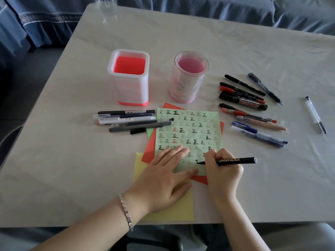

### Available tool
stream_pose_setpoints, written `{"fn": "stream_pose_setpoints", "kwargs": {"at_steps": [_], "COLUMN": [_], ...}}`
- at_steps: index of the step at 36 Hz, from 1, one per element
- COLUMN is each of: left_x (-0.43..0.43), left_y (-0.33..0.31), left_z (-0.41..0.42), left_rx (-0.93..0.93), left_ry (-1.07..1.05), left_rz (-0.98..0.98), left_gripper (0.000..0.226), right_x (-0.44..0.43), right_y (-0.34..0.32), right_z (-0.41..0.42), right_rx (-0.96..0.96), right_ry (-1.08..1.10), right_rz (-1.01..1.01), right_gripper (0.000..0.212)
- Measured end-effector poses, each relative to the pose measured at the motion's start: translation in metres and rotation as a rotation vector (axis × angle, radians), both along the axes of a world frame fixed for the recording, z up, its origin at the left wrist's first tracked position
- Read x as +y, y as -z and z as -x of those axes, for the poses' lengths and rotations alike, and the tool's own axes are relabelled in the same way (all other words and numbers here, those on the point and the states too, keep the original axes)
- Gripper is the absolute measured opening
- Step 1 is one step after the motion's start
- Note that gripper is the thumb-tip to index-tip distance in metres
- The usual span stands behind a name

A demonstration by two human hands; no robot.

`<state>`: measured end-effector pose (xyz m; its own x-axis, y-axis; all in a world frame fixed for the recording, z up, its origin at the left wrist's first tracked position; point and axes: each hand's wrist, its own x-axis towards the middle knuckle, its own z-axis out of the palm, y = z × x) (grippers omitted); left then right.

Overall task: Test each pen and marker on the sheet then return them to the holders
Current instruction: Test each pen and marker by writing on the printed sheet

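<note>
Left hand (163, 178), right grip (223, 172) — near pen (235, 159) tip

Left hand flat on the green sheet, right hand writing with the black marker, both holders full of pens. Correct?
Wrong on the holders: the head view shows the square holder and round holder empty. The left hand, green sheet, right hand and black marker are as stated.

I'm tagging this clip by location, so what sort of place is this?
Likely a home, at a dining or living-room table: a clear plastic cover lies over it, blue draped fabric like a sofa cover runs behind, and pen holders and loose pens sit out.
</note>
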<state>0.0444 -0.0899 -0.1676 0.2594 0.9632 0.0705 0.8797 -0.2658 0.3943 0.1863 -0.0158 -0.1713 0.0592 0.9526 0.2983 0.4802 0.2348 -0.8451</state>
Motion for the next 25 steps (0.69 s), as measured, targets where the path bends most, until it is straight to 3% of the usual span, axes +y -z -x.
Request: {"fn": "stream_pose_setpoints", "kwargs": {"at_steps": [25], "left_x": [0.0000], "left_y": [0.0004], "left_z": [-0.0002], "left_rx": [-0.002], "left_ry": [0.000], "left_rz": [-0.009], "left_gripper": [0.038], "right_x": [0.0005], "right_y": [-0.0011], "right_z": [0.0020], "right_rx": [0.016], "right_ry": [-0.009], "right_rz": [0.031], "right_gripper": [0.035]}}
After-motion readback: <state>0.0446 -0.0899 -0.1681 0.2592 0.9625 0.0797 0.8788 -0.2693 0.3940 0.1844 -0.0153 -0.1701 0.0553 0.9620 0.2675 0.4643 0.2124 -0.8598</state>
